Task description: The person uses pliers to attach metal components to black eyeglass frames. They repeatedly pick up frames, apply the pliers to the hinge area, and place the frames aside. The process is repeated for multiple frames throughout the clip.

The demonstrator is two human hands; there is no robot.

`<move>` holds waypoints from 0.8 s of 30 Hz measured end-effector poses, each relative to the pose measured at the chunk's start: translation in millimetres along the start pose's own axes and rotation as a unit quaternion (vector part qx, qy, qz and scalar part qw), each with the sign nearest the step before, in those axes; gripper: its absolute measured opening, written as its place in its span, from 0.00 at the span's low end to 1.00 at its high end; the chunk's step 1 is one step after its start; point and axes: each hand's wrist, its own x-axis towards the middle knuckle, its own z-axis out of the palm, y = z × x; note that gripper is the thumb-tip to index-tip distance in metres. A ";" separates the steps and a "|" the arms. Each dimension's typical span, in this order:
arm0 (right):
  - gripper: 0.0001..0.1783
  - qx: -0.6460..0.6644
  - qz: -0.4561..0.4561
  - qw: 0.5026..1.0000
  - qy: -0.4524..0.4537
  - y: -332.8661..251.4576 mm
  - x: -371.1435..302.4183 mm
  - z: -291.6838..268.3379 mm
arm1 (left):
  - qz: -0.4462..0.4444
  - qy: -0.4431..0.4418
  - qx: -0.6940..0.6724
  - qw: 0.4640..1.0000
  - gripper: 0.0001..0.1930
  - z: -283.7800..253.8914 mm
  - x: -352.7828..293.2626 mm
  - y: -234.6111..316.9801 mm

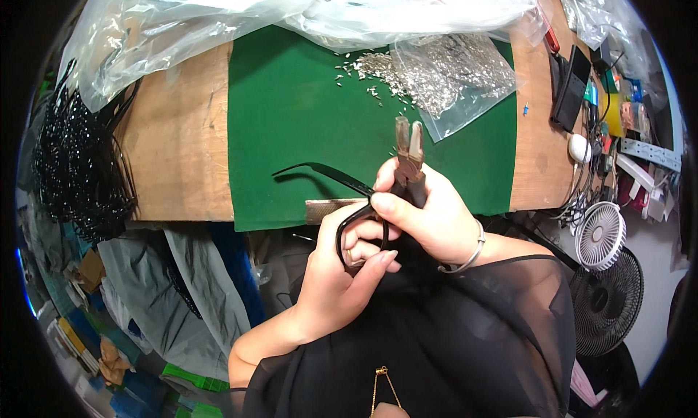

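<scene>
My left hand (331, 276) is closed around a thin black strap (342, 177), which bends into a loop about the fingers. The strap's free end runs off to the left above the green mat and tapers to a narrow tip. My right hand (429, 218) grips a pair of pliers (409, 160), jaws pointing away from me and slightly apart. Its thumb presses on the strap where the loop meets the free end. Both hands are close together at the mat's near edge. Beyond the pliers, small silver metal pieces (374, 65) spill from a clear plastic bag (465, 76).
The green mat (276, 113) lies on a wooden table (178, 142). Shiny black cords (80, 163) hang over its left side. Clear plastic sheeting (203, 18) covers the back. At right are a black flat device (571, 91), cables, a white fan (600, 235) and a black fan (607, 302).
</scene>
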 end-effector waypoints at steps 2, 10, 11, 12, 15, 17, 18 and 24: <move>0.09 -0.004 -0.028 0.999 -0.029 3.0 -1.8 -0.3 | -0.014 -0.004 -0.016 1.000 0.25 -5.1 -7.4 5.9; 0.11 -0.505 -0.216 0.820 -0.161 1.6 -8.3 -24.5 | -0.069 -0.013 0.047 0.996 0.20 -12.1 -33.1 25.8; 0.10 -0.513 -0.235 0.808 -0.168 -0.1 -5.0 -24.7 | -0.066 -0.010 0.053 0.996 0.20 -11.0 -33.5 25.3; 0.10 -0.521 -0.253 0.796 -0.175 -0.9 -2.7 -25.1 | -0.062 -0.007 0.059 0.996 0.20 -10.4 -34.1 24.9; 0.10 -0.523 -0.292 0.774 -0.204 -4.4 0.4 -27.6 | -0.028 -0.020 0.164 0.986 0.20 -9.4 -35.0 23.0; 0.10 -0.523 -0.310 0.762 -0.221 -6.5 5.2 -29.2 | 0.013 -0.032 0.261 0.965 0.20 -10.0 -33.1 23.7; 0.10 -0.526 -0.330 0.754 -0.215 -5.9 7.3 -30.2 | 0.031 -0.042 0.293 0.955 0.19 -10.9 -30.2 25.4; 0.11 -0.563 -0.386 0.714 -0.157 7.2 10.3 -36.5 | 0.113 -0.070 0.400 0.907 0.16 -16.1 -18.1 21.0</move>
